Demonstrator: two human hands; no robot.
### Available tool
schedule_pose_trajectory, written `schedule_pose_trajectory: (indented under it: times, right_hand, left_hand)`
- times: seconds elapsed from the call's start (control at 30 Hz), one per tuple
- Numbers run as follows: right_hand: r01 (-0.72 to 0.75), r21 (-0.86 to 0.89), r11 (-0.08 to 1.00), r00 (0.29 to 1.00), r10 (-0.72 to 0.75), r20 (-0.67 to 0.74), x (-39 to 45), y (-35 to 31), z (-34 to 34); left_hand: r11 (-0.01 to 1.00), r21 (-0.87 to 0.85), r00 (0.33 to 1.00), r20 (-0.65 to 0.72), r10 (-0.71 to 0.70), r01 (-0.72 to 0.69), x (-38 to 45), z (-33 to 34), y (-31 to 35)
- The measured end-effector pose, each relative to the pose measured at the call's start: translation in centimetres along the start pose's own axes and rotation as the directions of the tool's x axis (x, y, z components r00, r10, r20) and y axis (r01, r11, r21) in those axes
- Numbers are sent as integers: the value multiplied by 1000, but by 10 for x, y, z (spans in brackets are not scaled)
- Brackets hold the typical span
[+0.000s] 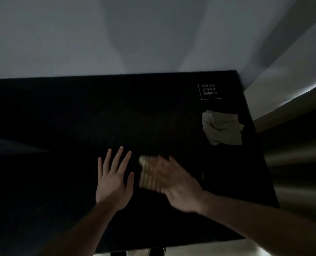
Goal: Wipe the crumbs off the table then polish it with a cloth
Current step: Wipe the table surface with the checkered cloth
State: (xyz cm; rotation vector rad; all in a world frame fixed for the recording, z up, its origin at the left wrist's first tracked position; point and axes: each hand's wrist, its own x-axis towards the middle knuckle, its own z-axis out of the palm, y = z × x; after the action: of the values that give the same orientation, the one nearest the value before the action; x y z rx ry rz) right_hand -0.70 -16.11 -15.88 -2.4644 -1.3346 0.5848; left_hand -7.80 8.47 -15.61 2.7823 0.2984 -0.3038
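Head view looks down in dim light on a wide black tabletop (61,111) that fills most of the scene, its far edge running against a pale wall (116,34) and its right edge beside grey curtains (297,163). The left hand (112,180) lies flat on the dark surface near the middle, fingers straight and spread, holding nothing. Just to its right, the right hand (179,185) is smeared by motion blur; it rests on a folded yellowish cloth (148,172), whose left part shows beyond the fingers, and I cannot tell whether the fingers curl round the cloth or simply press it flat. Both bare forearms reach in from the near edge. Well apart from the hands, toward the far right of the tabletop, lies a crumpled pale grey rag (222,128) with a wavy hem, loose and touched by no hand. Beyond it, close to the far right corner, a small sign (209,90) with white lettering, too small to read, lies flat on the surface
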Motion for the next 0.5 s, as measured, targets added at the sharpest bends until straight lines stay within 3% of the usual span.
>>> schedule_pose_trajectory:
  times: [0.1,0.2,0.33,0.5]
  right_hand:
    - [174,42,984,981,-177,84,-67,-34,31]
    - [207,153,966,974,-218,62,-87,-30,40]
    - [90,219,972,970,-36,-242,-24,11,4]
    - [-280,97,955,907,296,-301,97,103,-87]
  left_hand:
    - [1000,5,1000,1,-3,3,1,-1,0]
    - [1000,10,1000,-5,-4,4,1,0,0]
    - [1000,-23,1000,3,8,-8,0,-2,-1]
    - [999,-44,1000,-13,9,-10,0,-1,-2]
